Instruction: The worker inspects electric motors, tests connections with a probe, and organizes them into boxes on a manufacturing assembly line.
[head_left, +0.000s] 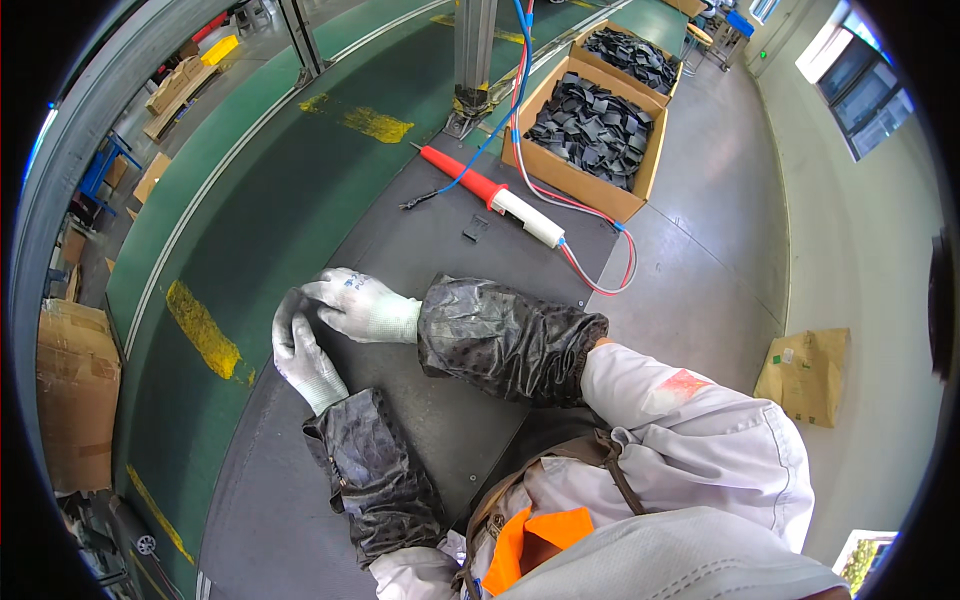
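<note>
Both my hands wear white knit gloves with grey-coated fingers, and black sleeve covers wrap my forearms. My left hand (300, 350) and my right hand (358, 303) meet over the left edge of the dark tabletop (400, 400). Their fingers are bent and close together at the tips; whatever may be between them is too small or hidden to make out. Farther off on the tabletop lies a red and white pen-shaped tool (495, 195) with a thin metal tip and a cable. A small black square piece (476, 229) rests near it.
Two open cardboard boxes (645, 190) full of black square pieces stand at the far right. A blue hose (470, 165) and a metal post (474, 50) are beyond the tool. The green conveyor (270, 190) curves along the left. A brown paper bag (803, 375) leans by the wall.
</note>
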